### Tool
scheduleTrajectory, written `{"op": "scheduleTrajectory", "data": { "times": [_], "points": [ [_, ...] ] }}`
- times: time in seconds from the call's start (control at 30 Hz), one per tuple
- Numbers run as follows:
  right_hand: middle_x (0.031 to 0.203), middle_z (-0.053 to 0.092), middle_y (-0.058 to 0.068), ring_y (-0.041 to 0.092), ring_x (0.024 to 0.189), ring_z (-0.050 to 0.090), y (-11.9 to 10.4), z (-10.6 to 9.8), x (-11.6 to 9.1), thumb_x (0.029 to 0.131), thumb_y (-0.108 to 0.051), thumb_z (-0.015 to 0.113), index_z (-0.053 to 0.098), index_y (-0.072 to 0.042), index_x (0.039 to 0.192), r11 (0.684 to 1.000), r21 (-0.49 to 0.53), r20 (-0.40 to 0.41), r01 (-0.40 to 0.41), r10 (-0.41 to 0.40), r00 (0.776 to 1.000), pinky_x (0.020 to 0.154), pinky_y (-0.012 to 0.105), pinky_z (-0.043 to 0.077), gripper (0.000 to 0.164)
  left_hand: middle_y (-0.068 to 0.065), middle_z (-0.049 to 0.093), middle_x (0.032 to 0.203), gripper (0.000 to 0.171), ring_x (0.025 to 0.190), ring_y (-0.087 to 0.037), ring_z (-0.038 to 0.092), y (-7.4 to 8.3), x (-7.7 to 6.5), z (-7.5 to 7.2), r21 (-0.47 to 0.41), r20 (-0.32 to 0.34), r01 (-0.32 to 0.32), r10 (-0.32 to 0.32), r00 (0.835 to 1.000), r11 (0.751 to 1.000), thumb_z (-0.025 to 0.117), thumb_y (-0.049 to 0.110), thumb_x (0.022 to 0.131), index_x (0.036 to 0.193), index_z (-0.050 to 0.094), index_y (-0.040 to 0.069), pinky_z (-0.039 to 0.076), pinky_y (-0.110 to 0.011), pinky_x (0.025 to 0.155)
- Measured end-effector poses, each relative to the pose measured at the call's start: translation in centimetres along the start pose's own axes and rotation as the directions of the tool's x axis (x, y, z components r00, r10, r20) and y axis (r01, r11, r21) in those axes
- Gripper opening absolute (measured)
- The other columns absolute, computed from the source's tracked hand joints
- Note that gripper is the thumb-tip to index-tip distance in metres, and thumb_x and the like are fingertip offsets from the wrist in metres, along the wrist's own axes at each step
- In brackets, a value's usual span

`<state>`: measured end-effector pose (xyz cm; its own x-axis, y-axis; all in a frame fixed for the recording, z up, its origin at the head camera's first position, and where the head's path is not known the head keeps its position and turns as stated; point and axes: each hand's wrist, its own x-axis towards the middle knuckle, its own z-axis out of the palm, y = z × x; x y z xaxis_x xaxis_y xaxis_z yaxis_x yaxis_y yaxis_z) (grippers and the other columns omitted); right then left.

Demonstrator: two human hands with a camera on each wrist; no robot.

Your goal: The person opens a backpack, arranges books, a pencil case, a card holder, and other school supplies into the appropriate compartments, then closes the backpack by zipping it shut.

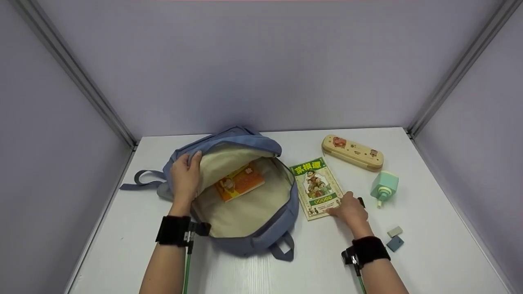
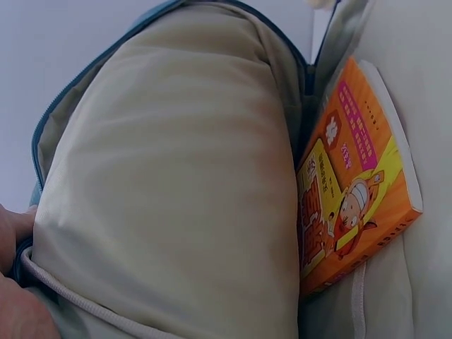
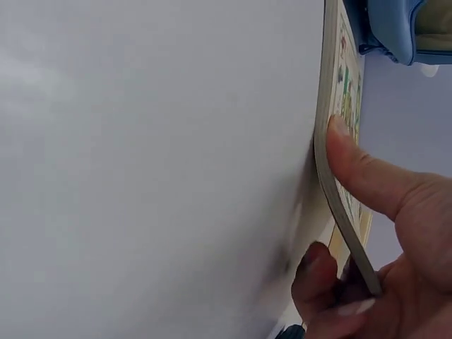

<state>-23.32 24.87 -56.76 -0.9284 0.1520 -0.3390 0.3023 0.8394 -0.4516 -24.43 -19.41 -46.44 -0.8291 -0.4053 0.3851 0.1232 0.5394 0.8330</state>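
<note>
Far left: strap (image 1: 141, 187), flat blue webbing, looped on smooth white table (image 1: 106, 245). Left hand (image 1: 186, 179): thumb and fingers clamped on edge of flap (image 1: 229, 157), holding it up. Bag (image 1: 286, 216): soft blue fabric, rounded outline, unzipped, mouth up; smooth cream lining (image 1: 245, 214), lightly creased. Orange book (image 1: 241, 181) is inside, on the lining, partly beside the flap; thick pale page block, squared corners.

Green book (image 1: 318, 183): on table just right of bag; flexible paperback, pale page edges, illustrated cover. Right hand (image 1: 352, 210): clamped on its near right corner, thumb on cover, fingers curled underneath; book bends there. Case (image 1: 353, 153): yellow, long, rounded ends, bear prints, beyond green book. Bottle (image 1: 385, 183): mint, boxy with bevelled edges, tipped over, narrow nozzle toward the person. Nearer: pale block (image 1: 395, 232) and blue-grey block (image 1: 395, 243), both small and rectangular, side by side.
</note>
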Motion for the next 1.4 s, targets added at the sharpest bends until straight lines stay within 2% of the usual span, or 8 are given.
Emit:
{"op": "scheduleTrajectory", "data": {
  "times": [0.13, 0.23, 0.47, 0.57, 0.67, 1.03, 1.17, 1.4],
  "points": [
    [0.084, 0.066, 0.023, 0.028, 0.071, 0.067, 0.1, -0.6, 0.0, 0.1, -0.019, 0.056, 0.029, 0.019, 0.134, 0.982, 0.18, 0.063, 0.056, -0.068, 0.996, 0.062, 0.037, 0.051, 0.057, 0.001, 0.031, 0.061, 0.042, 0.059, -0.019, 0.034, -0.1, -0.1, 0.0, 0.001, -0.001, -0.006, 0.006, 1.0, 1.0, 0.063, 0.026, 0.098, 0.066, 0.041, 0.01, 0.028, -0.03, 0.056],
    [0.075, 0.068, 0.014, 0.02, 0.062, 0.067, 0.1, -1.5, -0.5, 0.104, -0.012, 0.045, 0.03, 0.016, 0.137, 0.931, 0.356, 0.079, 0.084, -0.119, 0.99, 0.056, 0.031, 0.051, 0.046, 0.001, 0.029, 0.06, 0.042, 0.058, -0.018, 0.033, -0.2, -0.1, 0.0, -0.009, 0.0, -0.012, 0.012, 1.0, 1.0, 0.063, 0.025, 0.098, 0.066, 0.04, 0.01, 0.028, -0.029, 0.055],
    [0.086, 0.068, 0.016, 0.019, 0.07, 0.07, 0.2, -4.2, -2.4, 0.106, -0.009, 0.037, 0.036, 0.016, 0.128, 0.698, 0.707, 0.048, 0.113, -0.207, 0.977, 0.065, 0.03, 0.056, 0.033, 0.001, 0.032, 0.06, 0.042, 0.058, -0.019, 0.035, -0.2, -0.1, 0.0, 0.015, -0.007, -0.002, 0.002, 1.0, 1.0, 0.063, 0.026, 0.098, 0.066, 0.041, 0.009, 0.028, -0.03, 0.055],
    [0.084, 0.069, 0.014, 0.017, 0.07, 0.07, 0.2, -5.1, -3.3, 0.106, -0.009, 0.038, 0.036, 0.016, 0.126, 0.629, 0.769, 0.03, 0.114, -0.214, 0.976, 0.067, 0.03, 0.057, 0.032, 0.0, 0.033, 0.061, 0.042, 0.059, -0.02, 0.036, -0.1, -0.1, 0.0, 0.03, -0.007, 0.011, -0.01, 1.0, 0.999, 0.063, 0.028, 0.098, 0.066, 0.042, 0.009, 0.029, -0.031, 0.056],
    [0.083, 0.07, 0.012, 0.017, 0.07, 0.071, 0.4, -6.0, -4.1, 0.106, -0.011, 0.04, 0.037, 0.015, 0.124, 0.613, 0.781, 0.011, 0.119, -0.204, 0.979, 0.068, 0.03, 0.057, 0.031, -0.001, 0.032, 0.061, 0.042, 0.06, -0.021, 0.035, -0.1, -0.1, 0.0, 0.036, -0.006, 0.014, -0.014, 1.0, 0.999, 0.063, 0.028, 0.098, 0.066, 0.042, 0.009, 0.029, -0.032, 0.057],
    [0.079, 0.07, 0.007, 0.015, 0.065, 0.07, 2.2, -8.8, -6.0, 0.106, -0.015, 0.041, 0.04, 0.013, 0.122, 0.624, 0.76, -0.098, 0.181, -0.165, 0.981, 0.064, 0.03, 0.057, 0.032, -0.002, 0.034, 0.061, 0.043, 0.058, -0.02, 0.036, 0.0, -0.1, -0.1, 0.055, 0.0, 0.025, -0.025, 1.0, 0.998, 0.061, 0.031, 0.098, 0.067, 0.041, 0.01, 0.029, -0.032, 0.056],
    [0.081, 0.07, 0.008, 0.015, 0.065, 0.07, 2.4, -9.3, -6.6, 0.106, -0.015, 0.043, 0.04, 0.013, 0.12, 0.588, 0.784, -0.115, 0.198, -0.175, 0.978, 0.063, 0.028, 0.056, 0.031, 0.0, 0.029, 0.059, 0.044, 0.055, -0.018, 0.031, 0.0, -0.2, -0.1, 0.019, 0.009, 0.008, -0.008, 1.0, 1.0, 0.061, 0.028, 0.099, 0.066, 0.038, 0.01, 0.027, -0.031, 0.055],
    [0.077, 0.069, 0.011, 0.014, 0.06, 0.068, 1.9, -9.2, -7.1, 0.105, -0.012, 0.046, 0.042, 0.012, 0.115, 0.47, 0.862, -0.102, 0.191, -0.208, 0.973, 0.058, 0.026, 0.055, 0.026, 0.001, 0.031, 0.059, 0.042, 0.057, -0.018, 0.035, 0.6, 0.1, -0.1, 0.004, 0.02, 0.026, -0.027, 0.999, 1.0, 0.061, 0.029, 0.099, 0.067, 0.041, 0.01, 0.029, -0.03, 0.056]
  ]
}}
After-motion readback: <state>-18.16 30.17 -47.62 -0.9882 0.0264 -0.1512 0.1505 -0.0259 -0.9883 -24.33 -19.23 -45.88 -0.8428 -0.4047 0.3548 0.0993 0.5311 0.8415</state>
